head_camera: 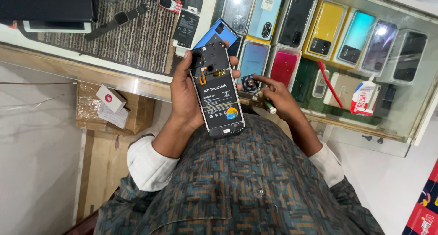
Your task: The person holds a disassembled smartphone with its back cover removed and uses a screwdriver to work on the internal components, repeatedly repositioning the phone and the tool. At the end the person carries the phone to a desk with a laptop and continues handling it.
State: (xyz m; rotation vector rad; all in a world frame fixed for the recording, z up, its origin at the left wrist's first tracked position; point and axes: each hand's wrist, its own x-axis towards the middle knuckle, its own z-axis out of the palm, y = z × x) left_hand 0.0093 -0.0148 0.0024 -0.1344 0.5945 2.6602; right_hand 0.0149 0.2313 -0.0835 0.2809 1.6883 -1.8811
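Observation:
My left hand (185,95) holds an opened smartphone (217,91) upright, its back cover off so the black battery and the circuit board show. A blue back cover (219,33) sticks out from behind its top. My right hand (278,98) is just right of the phone and grips a thin tool with a white-and-green handle (269,107). Its index finger points left onto a small round black camera piece (250,83) on the glass counter.
A glass display counter (401,121) holds several phones in blue, black, yellow, teal and pink. On it lie a red tool (329,83), a small keypad phone (320,84) and a red-and-white packet (363,97). A watch (119,19) lies on a woven mat. Cardboard box (112,108) below left.

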